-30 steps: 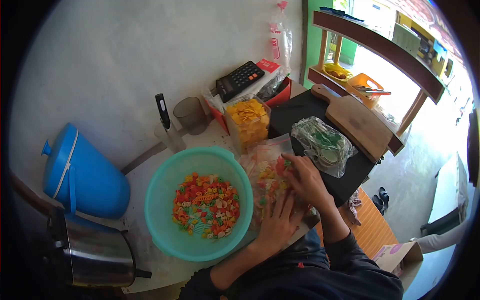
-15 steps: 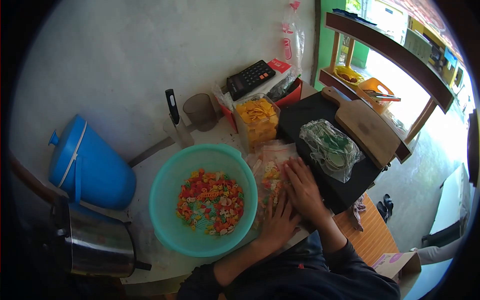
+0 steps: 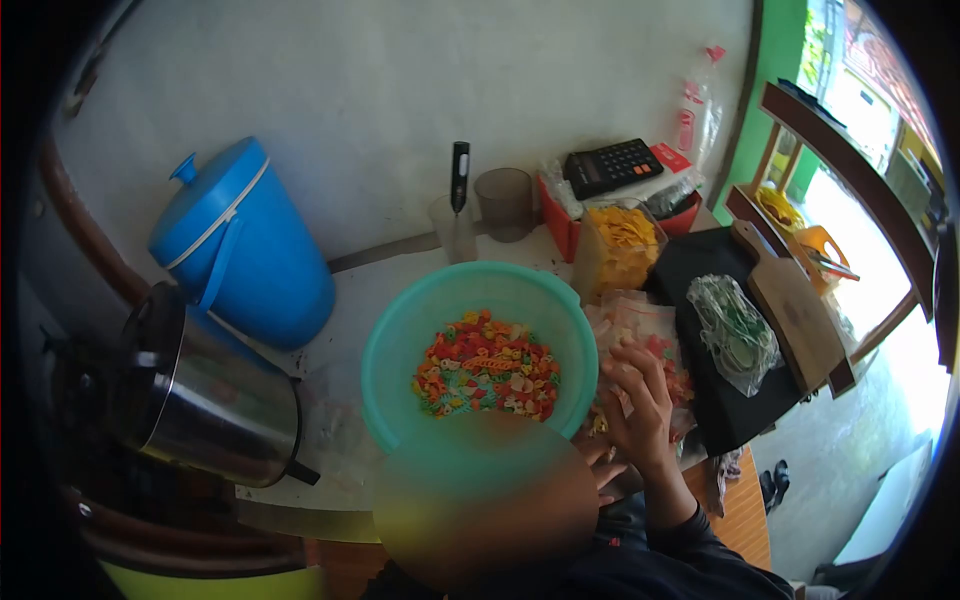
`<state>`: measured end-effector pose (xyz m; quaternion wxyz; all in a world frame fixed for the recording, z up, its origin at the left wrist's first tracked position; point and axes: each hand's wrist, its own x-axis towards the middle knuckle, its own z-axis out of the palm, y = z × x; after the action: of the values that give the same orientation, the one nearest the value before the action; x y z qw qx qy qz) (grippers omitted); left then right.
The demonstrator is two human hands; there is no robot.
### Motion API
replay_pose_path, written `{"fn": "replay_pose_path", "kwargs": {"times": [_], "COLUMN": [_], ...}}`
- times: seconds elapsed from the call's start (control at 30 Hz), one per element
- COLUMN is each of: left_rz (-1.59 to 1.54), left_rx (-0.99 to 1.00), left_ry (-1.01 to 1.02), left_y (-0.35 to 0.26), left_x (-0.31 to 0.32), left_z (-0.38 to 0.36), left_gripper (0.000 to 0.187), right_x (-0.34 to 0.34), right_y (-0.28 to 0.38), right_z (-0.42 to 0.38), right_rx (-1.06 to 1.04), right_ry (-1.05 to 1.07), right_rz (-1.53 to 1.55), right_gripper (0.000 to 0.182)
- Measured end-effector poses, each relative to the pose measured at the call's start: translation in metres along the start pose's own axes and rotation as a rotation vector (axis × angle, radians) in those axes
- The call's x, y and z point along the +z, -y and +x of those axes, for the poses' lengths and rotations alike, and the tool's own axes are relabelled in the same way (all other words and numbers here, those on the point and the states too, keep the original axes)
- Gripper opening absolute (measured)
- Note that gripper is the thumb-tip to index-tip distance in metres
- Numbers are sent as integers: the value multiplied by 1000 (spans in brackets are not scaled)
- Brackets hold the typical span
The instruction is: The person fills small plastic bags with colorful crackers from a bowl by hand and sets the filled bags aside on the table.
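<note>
My right hand (image 3: pixel 640 405) is over a clear plastic bag (image 3: pixel 650 318) of colourful crackers. Its fingers are bent and apart, with nothing plainly held. My left hand (image 3: pixel 604 468) is lower, by the near end of the bag; a blurred round patch covers most of it, and the few fingers that show are stretched out. Left of the bag stands a mint-green plastic basin (image 3: pixel 378 370), its near rim behind the blur. Small red, orange, yellow, green and white crackers (image 3: pixel 490 365) lie in its bottom.
Behind the basin are a square tub of yellow chips (image 3: pixel 625 240), a calculator (image 3: pixel 612 168) and a tinted cup (image 3: pixel 505 205). A blue jug (image 3: pixel 250 250) and steel pot (image 3: pixel 225 400) stand left. Right are a wooden board (image 3: pixel 795 310) and a wrapped green bundle (image 3: pixel 735 330) on a black surface.
The head view has shifted, so things sit further right and lower. My right hand has gone from lying flat on the bag to bent fingers. A blurred patch now covers my left forearm.
</note>
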<state>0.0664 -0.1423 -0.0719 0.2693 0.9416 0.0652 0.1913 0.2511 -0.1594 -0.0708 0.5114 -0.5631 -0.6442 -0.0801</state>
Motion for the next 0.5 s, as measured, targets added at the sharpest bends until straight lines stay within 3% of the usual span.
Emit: {"fn": "replay_pose_path", "kwargs": {"times": [0.17, 0.23, 0.33, 0.43, 0.5], "left_rz": [-430, -546, -398, -115, 79], "left_rx": [-84, -96, -516, -947, -1048], "left_ry": [64, 29, -272, -523, -614], "left_y": [-1, 6, 12, 22, 29], "left_x": [-42, -60, -82, -83, -81], "left_z": [-64, -94, -147, -189, -210], "left_gripper": [42, 39, 25, 19, 17], "right_x": [18, 35, 61, 102, 129], "right_y": [40, 48, 82, 113, 124], "right_z": [14, 14, 15, -6, -29], "right_rx": [-281, -488, -763, -948, -1025], "right_ry": [0, 59, 313, 546, 645], "right_rz": [236, 394, 592, 579, 612], "right_gripper": [38, 25, 25, 19, 24]}}
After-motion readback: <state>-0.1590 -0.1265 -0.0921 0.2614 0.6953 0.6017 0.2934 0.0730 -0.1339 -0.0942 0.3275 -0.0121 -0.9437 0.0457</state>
